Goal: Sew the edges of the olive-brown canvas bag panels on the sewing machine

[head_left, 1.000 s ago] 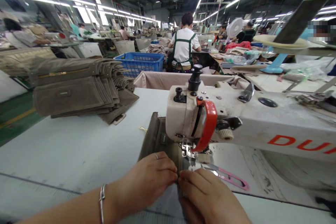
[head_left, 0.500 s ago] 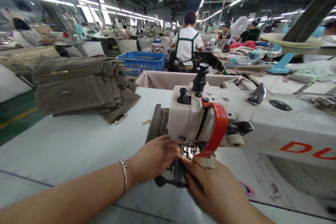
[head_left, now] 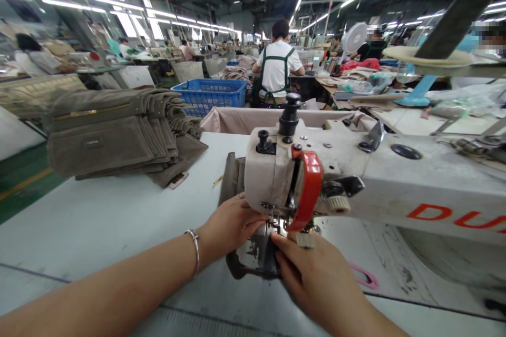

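Note:
A grey-brown fabric piece (head_left: 232,183) lies under the head of a sewing machine (head_left: 269,168), partly hidden by it and by my hands. My left hand (head_left: 231,224), with a ring and a silver bracelet (head_left: 194,253), has its curled fingers closed on the piece just left of the needle area. My right hand (head_left: 316,268) is at the near right side of the presser foot (head_left: 278,224), thumb and fingers closed on the edge of the piece. A dark, shiny near part (head_left: 253,258) shows between the hands. The red guard (head_left: 308,189) hangs above my right hand.
A stack of grey-brown fabric panels (head_left: 110,137) lies on the left of the white table (head_left: 118,221). A small gold-coloured piece (head_left: 217,181) is near the machine. A pink loop-shaped item (head_left: 366,276) lies right. Beyond are a fabric-lined bin (head_left: 233,120), blue basket (head_left: 213,96) and a seated person (head_left: 276,66).
The view has turned slightly to the right, so the scene sits further left. My left hand has shifted a little forward along the piece; both hands stay close to the needle.

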Tool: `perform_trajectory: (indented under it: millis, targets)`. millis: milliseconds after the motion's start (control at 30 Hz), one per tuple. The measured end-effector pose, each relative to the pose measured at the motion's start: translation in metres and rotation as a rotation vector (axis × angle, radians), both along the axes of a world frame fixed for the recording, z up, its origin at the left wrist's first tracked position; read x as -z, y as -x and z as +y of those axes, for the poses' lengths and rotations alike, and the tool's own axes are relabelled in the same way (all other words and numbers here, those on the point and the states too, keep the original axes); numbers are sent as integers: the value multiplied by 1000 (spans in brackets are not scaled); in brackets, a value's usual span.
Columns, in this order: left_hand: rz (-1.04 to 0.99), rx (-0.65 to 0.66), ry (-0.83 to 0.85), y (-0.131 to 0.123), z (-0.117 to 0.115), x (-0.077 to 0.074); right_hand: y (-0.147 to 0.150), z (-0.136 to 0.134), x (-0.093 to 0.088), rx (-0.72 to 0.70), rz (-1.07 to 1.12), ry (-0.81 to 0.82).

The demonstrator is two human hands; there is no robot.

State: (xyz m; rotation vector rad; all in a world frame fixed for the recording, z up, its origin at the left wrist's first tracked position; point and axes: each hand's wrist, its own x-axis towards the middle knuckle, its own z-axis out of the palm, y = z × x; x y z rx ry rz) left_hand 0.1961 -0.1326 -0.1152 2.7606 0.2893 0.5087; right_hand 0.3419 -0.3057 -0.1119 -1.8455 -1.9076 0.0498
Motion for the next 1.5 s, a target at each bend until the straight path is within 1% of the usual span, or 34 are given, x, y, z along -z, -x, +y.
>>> perform_trajectory:
  millis: [67,167,300,367,433,533,667,733,833,967,1067,1167,1233,1300,1367,1500]
  targets:
    - [6,0,-3,0,0,-4,1,1,-2,-3,-3,1]
    - [27,-15,-17,1,-7,-17,0,1,-3,-11,0,-22]
    - [94,-71,-21,0,-31,-38,-2,-2,-5,-40,39,-18]
    - [131,-100,-10,-2,-43,-43,-3,-4,-6,-57,71,14]
    - [154,-116,-19,-4,-50,-46,-4,-5,-8,-73,99,36]
    - [186,-92,-23,0,-47,-49,-5,-5,-9,-94,127,48]
    - [240,-2,35,26,-44,-55,-7,-6,-9,-123,115,63]
    - [261,23,20,43,-50,-56,-8,-7,-10,-172,89,68]
    - [293,39,-46,59,-67,-51,-9,-9,-14,-242,60,84]
    - [224,2,-160,60,-87,-41,-9,-11,-17,-268,42,60]
    - [144,17,-170,55,-95,-34,-9,-13,-20,-275,59,69]
    - [59,1,-137,53,-98,-29,-11,-14,-22,-280,155,79]
    - [29,-2,-108,53,-99,-27,-11,-15,-22,-283,195,35]
    - [16,20,-76,54,-98,-28,-11,-16,-19,-297,177,-23]
    - [20,51,-42,54,-95,-30,-10,-16,-14,-307,143,-48]
    - [63,61,30,50,-84,-36,-7,-16,-6,-267,115,-76]
